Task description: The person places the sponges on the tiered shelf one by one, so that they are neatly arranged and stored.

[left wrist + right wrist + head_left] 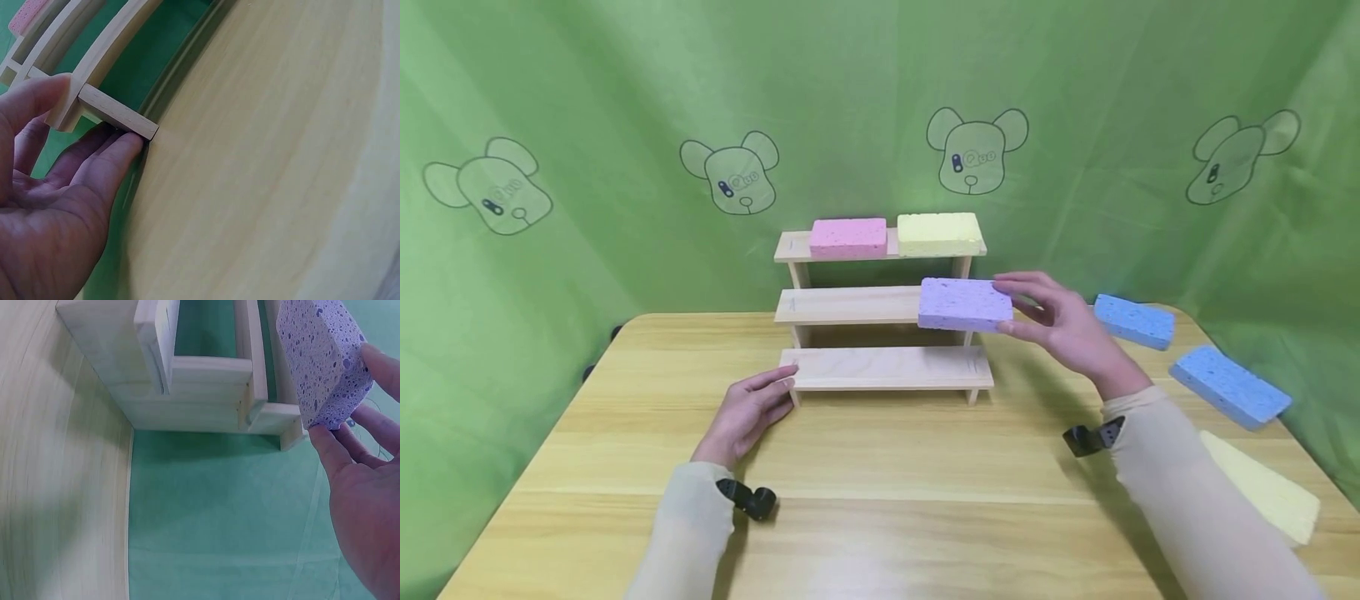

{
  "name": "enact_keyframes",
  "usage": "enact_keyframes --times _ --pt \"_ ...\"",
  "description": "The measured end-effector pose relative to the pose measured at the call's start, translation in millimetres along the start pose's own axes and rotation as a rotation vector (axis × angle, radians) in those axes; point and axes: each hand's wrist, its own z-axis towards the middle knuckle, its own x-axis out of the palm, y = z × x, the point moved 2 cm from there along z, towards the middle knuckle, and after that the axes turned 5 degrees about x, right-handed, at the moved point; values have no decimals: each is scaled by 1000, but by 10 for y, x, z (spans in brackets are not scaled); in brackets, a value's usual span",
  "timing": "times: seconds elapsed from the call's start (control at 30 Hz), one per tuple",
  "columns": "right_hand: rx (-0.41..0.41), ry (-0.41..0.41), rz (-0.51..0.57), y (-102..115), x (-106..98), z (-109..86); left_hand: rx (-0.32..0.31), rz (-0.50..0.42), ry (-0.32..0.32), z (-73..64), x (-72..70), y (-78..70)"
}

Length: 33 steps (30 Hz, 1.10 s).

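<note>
A purple sponge is held by its right end between the thumb and fingers of my right hand. In the head view it overlaps the right part of the middle step of a three-step wooden shelf. The right wrist view has the sponge tilted beside the steps. My left hand grips the left end of the bottom step, with fingertips against its short leg. On the top step lie a pink sponge and a pale yellow sponge, side by side.
Two blue sponges lie toward the table's right edge. Nearer me, another pale yellow sponge is partly covered by my right sleeve. A green curtain hangs behind the wooden table.
</note>
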Motion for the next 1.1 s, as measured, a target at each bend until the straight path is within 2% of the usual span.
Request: enact_keyframes --times 0.37,0.8,1.1 --pt "-37 26 43 55 196 97 7 13 13 5 7 4" --pt "-43 40 84 72 380 226 10 19 5 -6 24 2" --pt "-74 50 43 59 502 299 6 26 5 -2 11 -3"
